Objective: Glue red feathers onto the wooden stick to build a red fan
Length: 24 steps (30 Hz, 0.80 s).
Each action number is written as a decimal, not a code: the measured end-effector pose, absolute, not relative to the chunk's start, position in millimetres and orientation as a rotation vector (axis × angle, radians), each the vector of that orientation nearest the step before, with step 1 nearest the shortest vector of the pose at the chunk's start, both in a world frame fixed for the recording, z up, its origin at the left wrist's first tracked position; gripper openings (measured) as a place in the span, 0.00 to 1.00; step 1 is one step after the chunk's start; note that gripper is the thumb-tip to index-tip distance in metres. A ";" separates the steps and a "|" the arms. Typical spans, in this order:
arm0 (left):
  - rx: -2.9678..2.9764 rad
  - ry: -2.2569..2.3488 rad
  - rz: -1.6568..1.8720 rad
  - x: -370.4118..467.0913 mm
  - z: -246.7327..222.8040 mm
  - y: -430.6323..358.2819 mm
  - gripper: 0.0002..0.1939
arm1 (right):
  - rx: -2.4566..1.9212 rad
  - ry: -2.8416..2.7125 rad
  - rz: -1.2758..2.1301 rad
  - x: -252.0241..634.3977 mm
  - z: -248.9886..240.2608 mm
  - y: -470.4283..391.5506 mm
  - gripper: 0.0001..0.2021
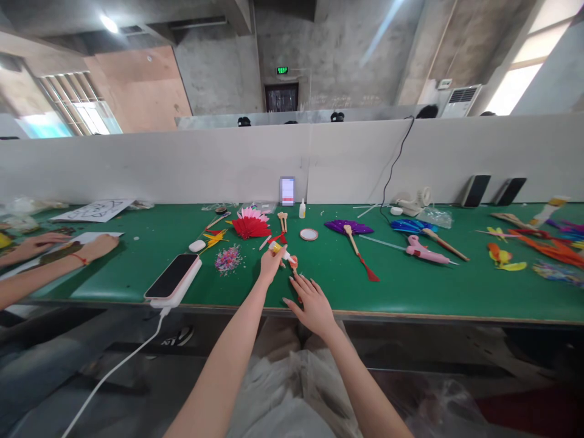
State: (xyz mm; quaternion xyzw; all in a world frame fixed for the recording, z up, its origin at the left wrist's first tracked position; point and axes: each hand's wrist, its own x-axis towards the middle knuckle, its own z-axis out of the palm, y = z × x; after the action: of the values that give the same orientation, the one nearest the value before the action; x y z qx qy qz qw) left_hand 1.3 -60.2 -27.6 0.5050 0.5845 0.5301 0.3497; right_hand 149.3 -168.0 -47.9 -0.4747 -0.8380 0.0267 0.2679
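Nearest the lens: clear plastic sheeting over the lap, both forearms reaching up over it to the bench, green-topped. Left hand just in from the near edge, fingers pinched shut round a small glue bottle, yellow cap, held tilted w/ nozzle toward an orange feather piece. Right hand lay flat at the near edge, fingers spread loose, gripping nothing, fingertips touching the thin red stem below that feather. Whether nozzle touched the feather: couldn't tell.

Left of the hands, phone on a pink-edged power bank at the near edge, white cable hanging off. Confetti pile between phone & left hand. Further back, mid-bench: red feather fan, round lid, purple feather fan. Pink glue gun off to the right. Small phone propped vs. the back divider. Another person's hands resting on paper by the left end.
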 end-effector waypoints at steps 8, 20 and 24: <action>1.307 1.488 1.378 1.3 -27.2 -59.9 0.19 | -1.298 -2.253 0.054 148.7 -47.8 -168.8 0.27; 1.307 1.481 1.371 0.6 -28.3 -59.1 0.19 | -1.304 -2.254 0.055 148.3 -46.0 -170.2 0.28; 1.310 1.476 1.365 0.8 -28.9 -59.2 0.19 | -1.293 -2.256 0.062 148.6 -46.2 -169.4 0.28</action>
State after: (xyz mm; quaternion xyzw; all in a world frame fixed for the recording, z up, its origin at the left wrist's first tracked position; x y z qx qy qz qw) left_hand 0.8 -59.2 -28.9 0.5089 0.5733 0.5300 0.3625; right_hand 148.6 -169.4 -46.2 -0.4790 -0.8359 0.0228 0.2671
